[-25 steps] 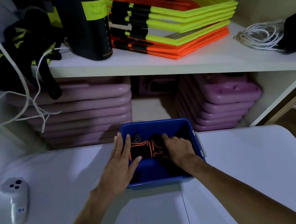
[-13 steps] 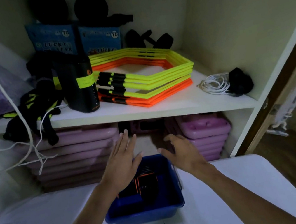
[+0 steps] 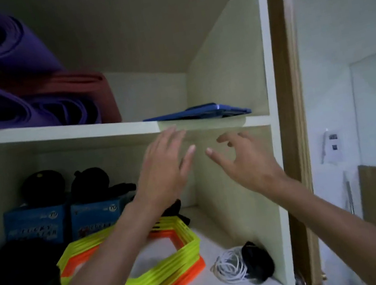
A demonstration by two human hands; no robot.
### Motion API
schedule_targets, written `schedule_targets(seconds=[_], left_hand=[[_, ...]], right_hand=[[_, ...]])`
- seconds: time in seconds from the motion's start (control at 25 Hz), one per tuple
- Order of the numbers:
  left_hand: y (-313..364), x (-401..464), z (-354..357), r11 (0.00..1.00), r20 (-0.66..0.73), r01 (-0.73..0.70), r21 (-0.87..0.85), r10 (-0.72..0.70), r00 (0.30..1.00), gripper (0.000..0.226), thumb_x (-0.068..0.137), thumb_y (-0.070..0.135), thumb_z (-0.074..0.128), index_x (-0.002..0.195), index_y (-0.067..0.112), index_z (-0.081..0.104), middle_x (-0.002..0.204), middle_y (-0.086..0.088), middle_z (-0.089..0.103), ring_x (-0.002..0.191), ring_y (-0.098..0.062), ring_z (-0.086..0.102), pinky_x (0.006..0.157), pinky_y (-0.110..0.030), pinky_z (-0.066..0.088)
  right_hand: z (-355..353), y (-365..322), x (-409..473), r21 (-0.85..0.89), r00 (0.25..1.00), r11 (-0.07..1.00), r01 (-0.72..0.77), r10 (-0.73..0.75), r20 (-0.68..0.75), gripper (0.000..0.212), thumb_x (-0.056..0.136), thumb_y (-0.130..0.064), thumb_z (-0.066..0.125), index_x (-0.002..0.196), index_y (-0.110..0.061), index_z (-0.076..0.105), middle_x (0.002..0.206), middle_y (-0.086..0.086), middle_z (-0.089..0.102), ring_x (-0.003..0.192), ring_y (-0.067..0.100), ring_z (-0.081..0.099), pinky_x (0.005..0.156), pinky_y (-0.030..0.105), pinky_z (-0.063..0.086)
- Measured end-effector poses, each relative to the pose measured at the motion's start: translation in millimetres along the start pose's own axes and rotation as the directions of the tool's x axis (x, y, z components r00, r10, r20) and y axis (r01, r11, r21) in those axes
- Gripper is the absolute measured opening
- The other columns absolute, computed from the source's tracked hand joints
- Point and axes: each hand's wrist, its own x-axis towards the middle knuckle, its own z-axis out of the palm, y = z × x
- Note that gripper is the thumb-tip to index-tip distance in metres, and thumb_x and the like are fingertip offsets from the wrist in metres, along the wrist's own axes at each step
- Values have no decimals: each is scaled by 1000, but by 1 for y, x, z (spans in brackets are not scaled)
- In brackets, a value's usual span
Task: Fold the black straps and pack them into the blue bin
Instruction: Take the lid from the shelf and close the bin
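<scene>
The blue bin and the black straps packed in it are out of the head view at this moment; half a second ago the bin sat low in the picture on the white table with both hands just above it, and now the view is tilted up at the white shelving (image 3: 58, 135).

The left hand (image 3: 163, 178) is raised in front of the upper shelf edge, its fingers straight and close together, thumb spread toward three o'clock. It holds nothing and touches nothing that can be made out; motion blur softens the fingertips. The right hand (image 3: 247, 165) is up beside it at three o'clock, fingers loosely curved and spread, thumb pointing toward nine o'clock, also holding nothing. The two thumbs are near each other but apart.

At about one o'clock from the hands, a flat blue plastic lid-like piece (image 3: 199, 113) lies on the upper shelf. At ten o'clock on that same shelf lie rolled purple foam mats (image 3: 16, 108) with a dark red mat (image 3: 79, 85) among them.

On the shelf below, at seven o'clock from the hands, a stack of yellow and orange hexagonal plastic rings (image 3: 164, 276) lies partly hidden by the left forearm. At five o'clock a coiled white cord (image 3: 229, 269) lies touching a black pouch-like object (image 3: 260, 264). At nine o'clock two blue cardboard boxes (image 3: 35, 228) stand side by side with round black items (image 3: 44, 187) on top.
</scene>
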Motion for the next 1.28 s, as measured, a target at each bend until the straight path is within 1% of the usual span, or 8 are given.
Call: schedule_targets(seconds=[0.2, 0.32, 0.44, 0.72, 0.96, 1.12, 1.2, 1.28], left_hand=[[-16, 123, -10, 999, -234, 7, -48, -19, 972, 31, 98, 35, 40, 112, 16, 59, 112, -4, 56, 106, -19, 50, 87, -26, 35], [-35, 181, -5, 976, 108, 213, -53, -206, 972, 35, 95, 38, 48, 122, 17, 55, 127, -9, 53, 118, -25, 49, 97, -39, 41], [-38, 211, 6, 943, 474, 333, 19, -301, 827, 48, 91, 33, 59, 133, 13, 49, 137, -11, 50, 125, -27, 47, 103, -41, 37], [-56, 207, 47, 948, 618, 306, 93, -295, 728, 65, 88, 34, 64, 143, 11, 37, 146, -11, 41, 131, -28, 42, 104, -33, 34], [-57, 190, 59, 989, 481, 35, 146, -101, 871, 41, 88, 39, 59, 121, 15, 54, 120, -10, 53, 114, -29, 50, 97, -39, 41], [-42, 149, 59, 990, 413, -42, 135, -18, 910, 36, 91, 14, 46, 127, 13, 50, 136, -13, 45, 128, -29, 38, 109, -44, 27], [-37, 111, 52, 989, 323, -3, 145, -44, 945, 35, 96, 14, 41, 129, 9, 48, 146, -18, 36, 139, -30, 26, 115, -46, 15], [-35, 68, 42, 993, 256, 30, 118, -60, 965, 36, 99, 19, 38, 132, 7, 47, 153, -19, 26, 145, -30, 14, 117, -44, 9]], right_hand=[[-76, 2, 73, -44, 959, 999, 9, -21, -283, 43, 92, -55, 51, 72, -18, 58, 60, -1, 60, 55, 16, 58, 58, 38, 56], [-80, 3, 129, -159, 991, 983, -94, 76, -114, 43, 91, -52, 56, 95, -10, 65, 84, 9, 70, 77, 28, 67, 73, 41, 58], [-59, -11, 167, -230, 965, 959, -164, 204, 162, 50, 91, -48, 62, 117, -5, 58, 107, 9, 63, 96, 27, 60, 78, 34, 47], [-1, 1, 181, -175, 890, 958, -228, 278, 362, 53, 87, -46, 69, 120, -8, 50, 104, 9, 54, 90, 26, 55, 68, 30, 40], [14, 37, 156, -7, 985, 997, -72, 72, 157, 18, 94, -1, 40, 109, -11, 41, 100, 13, 57, 87, 31, 51, 69, 37, 39], [26, 40, 116, 108, 992, 992, 72, -60, -107, 22, 92, 7, 36, 100, -13, 41, 88, 10, 58, 76, 27, 52, 61, 37, 43], [40, 38, 90, 212, 988, 975, 66, -34, -150, 28, 96, 2, 39, 112, -20, 45, 107, 10, 61, 103, 33, 57, 82, 42, 49], [59, 31, 57, 241, 993, 970, 31, -3, -117, 40, 100, -5, 39, 136, -21, 44, 146, 11, 46, 142, 29, 31, 116, 45, 27]])
